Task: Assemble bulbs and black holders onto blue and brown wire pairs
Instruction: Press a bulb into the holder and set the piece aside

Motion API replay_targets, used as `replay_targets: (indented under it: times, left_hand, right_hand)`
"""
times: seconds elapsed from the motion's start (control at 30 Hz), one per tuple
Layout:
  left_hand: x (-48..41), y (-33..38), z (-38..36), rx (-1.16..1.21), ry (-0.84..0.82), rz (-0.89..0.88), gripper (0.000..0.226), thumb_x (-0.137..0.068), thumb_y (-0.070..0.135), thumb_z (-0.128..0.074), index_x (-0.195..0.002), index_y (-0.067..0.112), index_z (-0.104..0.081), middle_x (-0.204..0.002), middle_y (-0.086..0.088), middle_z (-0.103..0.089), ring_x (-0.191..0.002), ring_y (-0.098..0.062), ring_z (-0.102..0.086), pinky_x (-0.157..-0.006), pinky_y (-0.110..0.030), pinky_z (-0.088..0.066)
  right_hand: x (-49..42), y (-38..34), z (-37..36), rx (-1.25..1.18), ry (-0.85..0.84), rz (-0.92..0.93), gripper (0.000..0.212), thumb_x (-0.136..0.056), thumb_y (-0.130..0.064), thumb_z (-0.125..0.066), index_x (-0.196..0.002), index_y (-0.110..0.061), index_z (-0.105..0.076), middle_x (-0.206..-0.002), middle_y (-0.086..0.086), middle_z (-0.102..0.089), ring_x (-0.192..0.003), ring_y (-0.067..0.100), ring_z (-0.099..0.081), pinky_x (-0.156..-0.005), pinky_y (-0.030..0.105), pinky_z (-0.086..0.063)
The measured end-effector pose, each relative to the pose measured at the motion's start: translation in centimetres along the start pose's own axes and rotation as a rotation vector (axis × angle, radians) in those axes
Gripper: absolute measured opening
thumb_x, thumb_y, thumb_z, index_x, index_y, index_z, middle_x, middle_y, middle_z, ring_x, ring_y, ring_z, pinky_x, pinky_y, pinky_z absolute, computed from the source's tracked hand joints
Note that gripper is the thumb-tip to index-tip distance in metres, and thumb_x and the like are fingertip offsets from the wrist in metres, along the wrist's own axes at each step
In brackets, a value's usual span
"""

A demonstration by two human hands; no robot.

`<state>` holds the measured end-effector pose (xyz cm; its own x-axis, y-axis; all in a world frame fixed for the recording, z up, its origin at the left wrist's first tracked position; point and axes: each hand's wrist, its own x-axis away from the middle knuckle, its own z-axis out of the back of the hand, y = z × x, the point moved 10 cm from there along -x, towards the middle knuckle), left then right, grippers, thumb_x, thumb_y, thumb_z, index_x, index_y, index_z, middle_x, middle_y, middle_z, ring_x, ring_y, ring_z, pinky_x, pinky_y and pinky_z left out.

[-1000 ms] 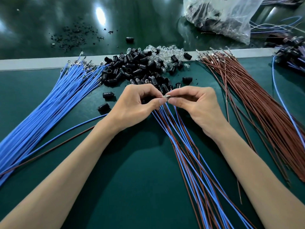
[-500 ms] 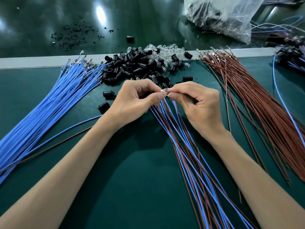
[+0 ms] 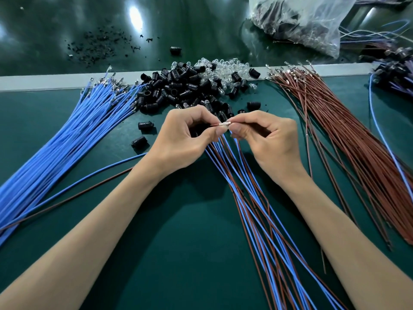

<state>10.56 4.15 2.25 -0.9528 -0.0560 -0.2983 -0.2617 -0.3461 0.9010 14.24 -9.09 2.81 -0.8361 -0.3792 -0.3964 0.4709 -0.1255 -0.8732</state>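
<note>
— Between the fingertips, what do you read on your feed?

— I see a small silver terminal [image 3: 224,124] pinched from both sides. The left hand [image 3: 185,139] has thumb and forefinger closed on its left end, and the right hand [image 3: 266,139] closes the same way on its right end. A short run of brown wire leads from it into the left fingers. Whether a bulb sits on it I cannot tell; it is too small.

— And the pairs?

— The blue and brown wire pairs [image 3: 257,204] fan out from under both hands towards me. Their upper ends are hidden behind the fingers, and the lower ends are cut off at the bottom edge. Something dark sits inside the left palm, but I can't make it out.

— What lies around them?

— Just beyond the knuckles I have the heap of black holders [image 3: 178,92], with clear bulbs [image 3: 225,66] on its far side against a grey strip [image 3: 33,82]. Two loose holders [image 3: 145,125] lie beside the left hand. The blue wires [image 3: 67,139] spread out at left and the brown wires [image 3: 357,139] at right, all on the green mat [image 3: 178,253]. A single blue wire [image 3: 107,167] and a brown one run under the left forearm. A plastic bag [image 3: 301,21] at the far right is cut by the top edge, and its contents are a blur.
</note>
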Motion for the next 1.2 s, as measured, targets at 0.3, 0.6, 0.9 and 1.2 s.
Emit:
replay_targets:
  times: [0.3,0.6,0.9,1.2]
  left_hand:
    - [0.1,0.3,0.3,-0.045,0.069,-0.029,0.008,-0.084,0.014,-0.070,-0.079,0.016,-0.064,-0.066,0.004,-0.063,-0.060,-0.005,-0.058,-0.058,-0.025,-0.049]
    - [0.1,-0.1,0.0,0.001,0.027,0.056,0.005,-0.087,0.006,-0.067,-0.082,0.008,-0.065,-0.064,0.005,-0.061,-0.053,0.004,-0.055,-0.055,-0.008,-0.040]
    - [-0.2,-0.5,-0.4,0.124,-0.058,0.109,0.007,-0.086,0.015,-0.069,-0.091,0.018,-0.066,-0.079,-0.001,-0.067,-0.064,-0.011,-0.066,-0.064,-0.018,-0.050]
    - [-0.4,-0.2,0.3,0.059,0.072,0.149,0.008,-0.090,0.019,-0.064,-0.084,0.023,-0.067,-0.078,-0.003,-0.068,-0.072,-0.020,-0.063,-0.075,-0.040,-0.053]
  right_hand:
    - [-0.1,0.5,0.0,-0.069,-0.041,-0.069,0.015,-0.083,-0.009,-0.072,-0.090,-0.022,-0.072,-0.081,-0.010,-0.072,-0.073,0.006,-0.069,-0.072,0.017,-0.052]
    - [-0.1,0.1,-0.4,-0.007,-0.030,-0.009,0.020,-0.085,-0.003,-0.069,-0.102,-0.012,-0.068,-0.094,0.000,-0.063,-0.088,-0.001,-0.062,-0.080,0.012,-0.047]
    - [-0.1,0.3,0.4,-0.018,0.028,-0.017,0.020,-0.081,-0.006,-0.074,-0.092,-0.020,-0.067,-0.087,-0.007,-0.069,-0.081,0.007,-0.068,-0.078,0.021,-0.052]
    - [0.0,-0.3,0.8,-0.032,0.106,0.026,0.027,-0.077,-0.007,-0.077,-0.090,-0.026,-0.062,-0.086,-0.007,-0.070,-0.081,0.009,-0.070,-0.077,0.021,-0.053]
